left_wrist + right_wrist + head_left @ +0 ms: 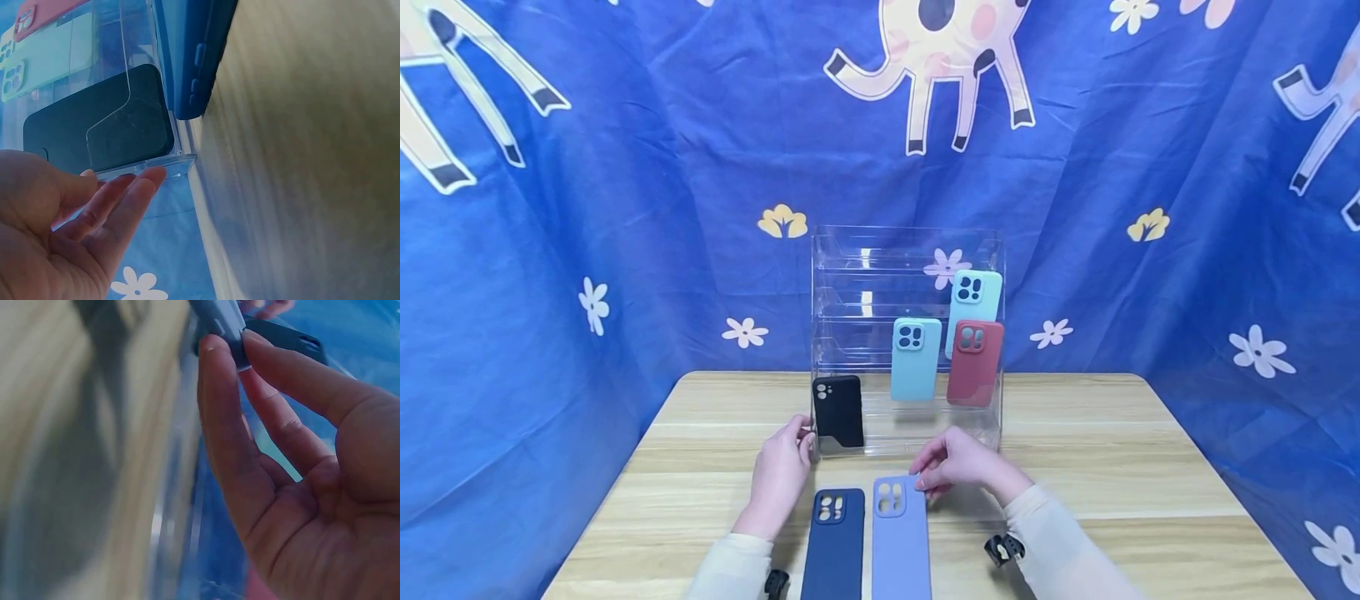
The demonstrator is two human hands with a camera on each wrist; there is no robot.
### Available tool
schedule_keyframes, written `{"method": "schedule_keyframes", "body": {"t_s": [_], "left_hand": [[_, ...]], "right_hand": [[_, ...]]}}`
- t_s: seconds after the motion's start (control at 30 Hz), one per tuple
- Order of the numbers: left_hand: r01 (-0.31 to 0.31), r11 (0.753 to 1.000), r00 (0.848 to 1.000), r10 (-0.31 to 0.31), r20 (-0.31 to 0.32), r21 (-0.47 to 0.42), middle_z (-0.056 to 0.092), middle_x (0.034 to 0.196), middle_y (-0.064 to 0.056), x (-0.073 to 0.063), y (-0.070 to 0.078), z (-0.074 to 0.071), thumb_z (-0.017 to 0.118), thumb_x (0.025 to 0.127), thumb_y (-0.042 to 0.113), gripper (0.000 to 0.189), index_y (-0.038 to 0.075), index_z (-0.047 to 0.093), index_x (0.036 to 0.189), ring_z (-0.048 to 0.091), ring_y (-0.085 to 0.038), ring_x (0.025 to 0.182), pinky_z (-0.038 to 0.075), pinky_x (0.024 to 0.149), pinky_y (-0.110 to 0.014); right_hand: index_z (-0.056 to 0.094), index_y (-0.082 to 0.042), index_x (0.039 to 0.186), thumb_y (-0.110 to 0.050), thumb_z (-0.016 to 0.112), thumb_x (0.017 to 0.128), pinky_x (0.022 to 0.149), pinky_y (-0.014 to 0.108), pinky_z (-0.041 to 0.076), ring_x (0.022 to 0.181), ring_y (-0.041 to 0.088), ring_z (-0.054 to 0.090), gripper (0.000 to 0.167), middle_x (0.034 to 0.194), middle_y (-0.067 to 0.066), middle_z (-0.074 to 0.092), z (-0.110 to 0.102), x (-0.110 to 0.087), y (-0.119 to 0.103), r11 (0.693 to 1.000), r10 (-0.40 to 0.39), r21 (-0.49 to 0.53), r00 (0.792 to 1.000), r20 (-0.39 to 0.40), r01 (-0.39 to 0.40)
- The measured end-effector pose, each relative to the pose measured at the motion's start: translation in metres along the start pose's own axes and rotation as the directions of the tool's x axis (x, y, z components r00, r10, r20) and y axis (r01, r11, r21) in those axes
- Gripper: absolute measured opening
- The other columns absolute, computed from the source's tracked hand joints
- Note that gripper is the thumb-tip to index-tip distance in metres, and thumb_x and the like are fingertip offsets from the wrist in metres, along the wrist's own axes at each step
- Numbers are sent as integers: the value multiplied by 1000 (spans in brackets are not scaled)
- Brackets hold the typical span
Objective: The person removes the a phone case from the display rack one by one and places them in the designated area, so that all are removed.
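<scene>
My right hand (958, 462) pinches a lavender phone case (901, 542) by its upper right corner; in the right wrist view thumb and fingertips meet on the case's corner (226, 328). To its left is a navy phone case (835, 542) with its camera cutout toward the rack. My left hand (782, 467) is at the lower left side of a clear tiered rack (880, 429), its extended fingertips right at the edge in the left wrist view. Beside those fingers, a black phone case (838, 412) leans in the rack's bottom tier.
Higher in the rack stand a light blue phone case (916, 371), a red one (976, 367) and another light blue one (981, 300) behind it. The rack is on a wooden table (1090, 467), with a blue patterned curtain (715, 208) behind and at both sides.
</scene>
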State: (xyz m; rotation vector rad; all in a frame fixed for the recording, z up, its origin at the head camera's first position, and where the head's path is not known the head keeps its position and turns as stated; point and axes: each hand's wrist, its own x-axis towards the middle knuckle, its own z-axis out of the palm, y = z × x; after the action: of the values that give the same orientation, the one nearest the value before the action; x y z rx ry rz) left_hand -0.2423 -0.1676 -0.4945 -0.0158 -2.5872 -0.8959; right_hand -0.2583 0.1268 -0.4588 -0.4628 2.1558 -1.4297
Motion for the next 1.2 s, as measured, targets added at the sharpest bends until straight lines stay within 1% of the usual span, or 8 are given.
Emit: {"method": "schedule_keyframes", "body": {"t_s": [0.17,0.33,0.43,0.57,0.83,1.07,1.2], "left_hand": [[-3,1000,1000,3,-4,0,78,94,-10,-1,0,0,64,100,5,16,5,68,115,74,-30,83,60,77,-52],[0,1000,1000,0,1,-3,77,91,-8,-1,0,1,64,100,5,16,6,68,115,73,-26,79,60,75,-50],[-2,1000,1000,2,-5,-3,77,91,-8,-1,0,2,64,99,5,16,5,68,114,73,-27,79,60,75,-51],[-6,1000,1000,6,-9,-2,77,92,-8,0,0,2,64,99,5,16,5,69,115,73,-27,79,60,75,-51],[2,1000,1000,-2,5,-2,78,94,-8,0,-1,3,63,100,6,17,6,68,116,74,-30,83,60,76,-52],[3,1000,1000,-3,0,0,78,95,-9,0,-2,3,63,100,6,16,5,68,115,74,-31,84,59,75,-52],[2,1000,1000,-2,2,1,77,95,-9,0,-3,3,63,100,6,17,5,68,116,74,-31,84,59,75,-52]], "right_hand": [[76,5,98,6,79,83,65,33,64,64,16,73,16,81,17,77,9,8,16,1000,-12,-6,1000,-25,11],[77,4,97,5,80,83,64,32,64,64,14,72,14,80,15,77,16,13,26,1000,-22,-8,998,-59,21],[77,5,97,5,79,83,63,32,64,63,14,72,13,79,14,77,20,15,30,1000,-17,-2,997,-76,17],[76,6,96,5,79,84,63,32,64,62,14,72,13,78,15,76,23,15,33,1000,-10,2,996,-91,10],[75,8,97,5,78,85,62,31,63,61,12,71,12,78,15,76,29,14,35,1000,-5,6,994,-110,5],[77,5,95,3,80,84,61,32,64,62,15,72,12,78,12,76,32,13,35,1000,8,0,989,-148,-8],[78,4,94,3,81,83,62,32,63,63,16,72,12,80,13,77,33,14,36,1000,-6,-9,986,-165,4]]}}
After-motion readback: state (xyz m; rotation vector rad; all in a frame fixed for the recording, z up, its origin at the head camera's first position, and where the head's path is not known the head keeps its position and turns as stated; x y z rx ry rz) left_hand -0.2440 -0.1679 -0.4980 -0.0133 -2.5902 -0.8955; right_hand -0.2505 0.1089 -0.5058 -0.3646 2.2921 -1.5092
